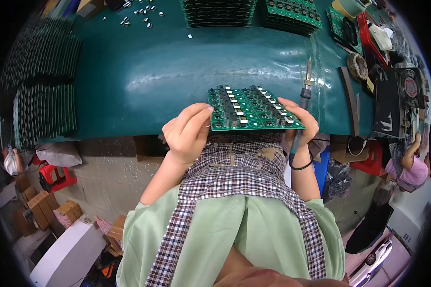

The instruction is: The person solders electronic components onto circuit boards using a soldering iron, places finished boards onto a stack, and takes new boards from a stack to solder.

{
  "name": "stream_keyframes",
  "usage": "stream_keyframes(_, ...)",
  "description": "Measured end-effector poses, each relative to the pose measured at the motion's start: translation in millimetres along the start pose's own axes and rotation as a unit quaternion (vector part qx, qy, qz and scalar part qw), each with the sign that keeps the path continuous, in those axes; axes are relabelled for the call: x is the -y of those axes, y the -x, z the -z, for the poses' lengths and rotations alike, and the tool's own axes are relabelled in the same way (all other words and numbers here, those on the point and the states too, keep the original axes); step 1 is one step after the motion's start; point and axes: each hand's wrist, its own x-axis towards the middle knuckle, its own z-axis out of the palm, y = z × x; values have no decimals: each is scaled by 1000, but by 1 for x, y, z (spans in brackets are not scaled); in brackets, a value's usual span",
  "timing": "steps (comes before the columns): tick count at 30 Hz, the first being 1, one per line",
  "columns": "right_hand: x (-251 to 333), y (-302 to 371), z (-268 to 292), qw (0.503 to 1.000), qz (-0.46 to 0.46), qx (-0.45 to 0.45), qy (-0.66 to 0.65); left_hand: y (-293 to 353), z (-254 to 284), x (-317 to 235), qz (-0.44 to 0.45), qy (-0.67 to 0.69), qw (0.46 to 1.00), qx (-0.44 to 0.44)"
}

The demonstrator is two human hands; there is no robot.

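Observation:
A green circuit board panel (250, 125) with rows of white and black parts is held up, tilted, at the near edge of the bench. My left hand (186, 131) pinches its left edge between thumb and fingers. At its right edge, my right hand (307, 122) grips the board. The same hand also holds a soldering iron (305, 93), whose tip points away from me over the bench and whose cable end hangs down past the wrist. Part of the iron's handle is hidden by the fingers.
Circuit boards stand in rows at the left (45, 112) and lie in stacks at the back (218, 14). Small white parts (148, 20) are scattered far left. On the right are a tape roll (357, 66), a red tray (368, 43) and a black fan unit (401, 100). Another person (409, 167) sits far right.

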Motion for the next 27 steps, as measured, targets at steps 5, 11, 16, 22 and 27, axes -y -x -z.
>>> stream_keyframes(5, 11, -13, -5, 992, 92, 7, 87, 3, 1, 5, 42, -10, 999, 4)
stream_keyframes(11, 15, -20, -6, 991, 96, 9, 95, 3, -1, 10, 39, -8, 999, -12)
stream_keyframes(16, 16, -19, -5, 990, 101, 9, 100, 3, -1, 9, 36, -10, 999, -16)
stream_keyframes(22, 19, -13, -4, 991, 94, 16, 90, 11, 1, 11, 17, 3, 1000, -26)
stream_keyframes(27, 25, 1, 0, 993, 69, 28, 92, 26, 13, 7, -18, -4, 999, 39)
